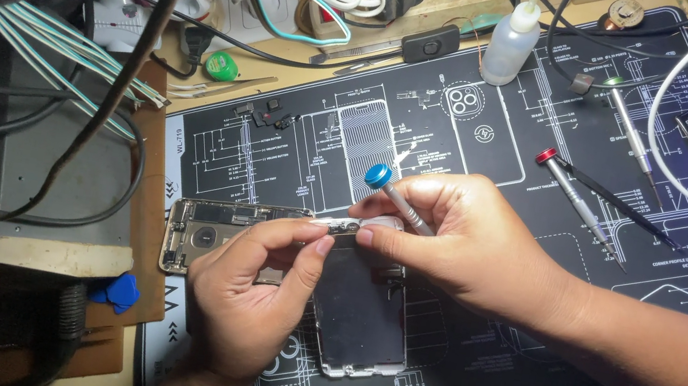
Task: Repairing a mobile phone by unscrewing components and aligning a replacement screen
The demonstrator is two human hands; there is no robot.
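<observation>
Single head-worn view, close above the black work mat [564, 100], facing steeply down and forward.

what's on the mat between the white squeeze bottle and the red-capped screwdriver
Nothing: in the head view the black mat lies bare between the bottle and the red-capped screwdriver, only printed line drawings.

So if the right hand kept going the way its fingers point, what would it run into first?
The right hand points left across the mat. Its fingertips already sit at the small part pinched over the opened phone, so it would likely meet the left hand fingertips there first, though depth is hard to judge.
</observation>
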